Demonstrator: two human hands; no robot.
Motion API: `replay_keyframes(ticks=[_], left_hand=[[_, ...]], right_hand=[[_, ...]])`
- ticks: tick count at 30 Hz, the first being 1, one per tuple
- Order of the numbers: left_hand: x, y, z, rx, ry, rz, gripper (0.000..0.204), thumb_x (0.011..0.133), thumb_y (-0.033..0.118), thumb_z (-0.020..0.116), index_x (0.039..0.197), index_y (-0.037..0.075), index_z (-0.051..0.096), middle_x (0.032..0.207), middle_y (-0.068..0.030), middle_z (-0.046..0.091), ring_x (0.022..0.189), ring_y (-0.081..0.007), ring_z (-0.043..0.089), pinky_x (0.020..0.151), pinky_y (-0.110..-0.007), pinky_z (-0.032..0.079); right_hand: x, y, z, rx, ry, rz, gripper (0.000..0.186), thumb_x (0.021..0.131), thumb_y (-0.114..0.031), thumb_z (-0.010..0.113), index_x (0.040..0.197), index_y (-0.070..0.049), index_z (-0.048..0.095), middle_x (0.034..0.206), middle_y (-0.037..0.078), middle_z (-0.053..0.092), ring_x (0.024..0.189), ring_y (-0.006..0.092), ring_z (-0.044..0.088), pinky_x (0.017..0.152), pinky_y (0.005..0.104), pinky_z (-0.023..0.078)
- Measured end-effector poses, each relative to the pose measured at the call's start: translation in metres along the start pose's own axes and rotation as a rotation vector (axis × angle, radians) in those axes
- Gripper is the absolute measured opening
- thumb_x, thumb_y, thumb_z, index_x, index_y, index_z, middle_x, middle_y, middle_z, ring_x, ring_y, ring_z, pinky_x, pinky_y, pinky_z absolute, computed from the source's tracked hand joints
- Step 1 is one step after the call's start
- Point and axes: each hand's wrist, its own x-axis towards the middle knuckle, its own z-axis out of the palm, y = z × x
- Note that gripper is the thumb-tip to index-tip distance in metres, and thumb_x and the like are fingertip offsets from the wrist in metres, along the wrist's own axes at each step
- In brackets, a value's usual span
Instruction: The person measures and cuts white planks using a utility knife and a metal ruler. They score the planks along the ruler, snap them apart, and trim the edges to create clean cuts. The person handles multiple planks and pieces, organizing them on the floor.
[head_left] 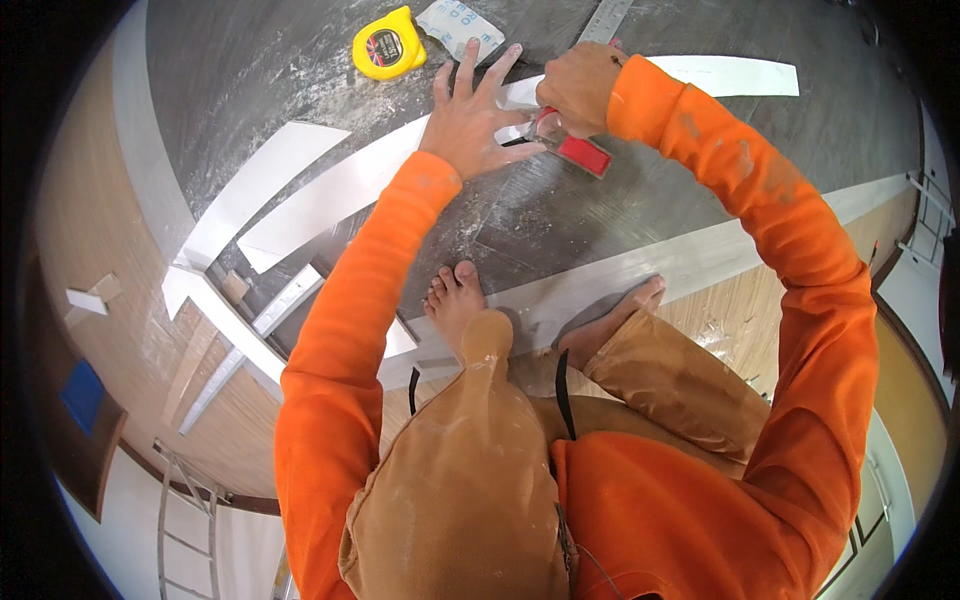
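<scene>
My left hand (470, 130) is spread, fingers apart, on a long curved white strip (340, 180) lying on the dark board (650, 200). My right hand (585, 90) is closed over that strip, just right of my left fingers, around something I cannot make out. Right below it lies or hangs a red tool (582, 152) with a clear part, partly hidden by the hand. A yellow tape measure (385, 45), a printed paper scrap (460, 30) and a metal ruler (605, 18) are at the top.
More white strips (250, 190) and a metal level or bar (285, 300) lie at the left. My bare feet (455, 305) and knees are below the board's pale edge. Ladders (185, 510) and a blue pad (83, 395) are at the far left.
</scene>
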Motion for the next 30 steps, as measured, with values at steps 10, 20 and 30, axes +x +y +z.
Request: replay_keyframes(ticks=[10,20,30], left_hand=[[0.002,-0.001,0.000,0.000,-0.006,-0.018,0.047,0.080,0.068,0.079,0.099,0.026,0.088,0.171,-0.0062,0.035,0.158,-0.0500,0.015,0.123,-0.069,0.015],[0.000,-0.001,0.002,0.022,-0.025,-0.019,0.045,0.081,0.069,0.077,0.103,0.030,0.087,0.169,-0.0051,0.037,0.159,-0.0462,0.016,0.124,-0.068,0.015],[0.001,-0.004,0.003,0.014,0.000,0.000,0.043,0.081,0.069,0.077,0.109,0.037,0.086,0.169,-0.0063,0.039,0.158,-0.0487,0.019,0.124,-0.070,0.015]], right_hand=[[0.009,-0.009,-0.013,-0.036,-0.072,0.011,0.031,0.085,-0.041,0.080,0.088,-0.009,0.079,0.080,0.011,0.077,0.074,0.0316,0.077,0.068,0.0474,0.059],[0.009,-0.016,-0.017,-0.036,-0.127,0.058,0.031,0.087,-0.044,0.080,0.094,-0.014,0.080,0.092,0.008,0.081,0.086,0.0273,0.079,0.075,0.0471,0.058],[-0.006,-0.011,-0.046,0.051,-0.175,0.157,0.040,0.084,-0.046,0.081,0.098,-0.008,0.080,0.094,0.014,0.080,0.091,0.0357,0.078,0.080,0.0544,0.060]])
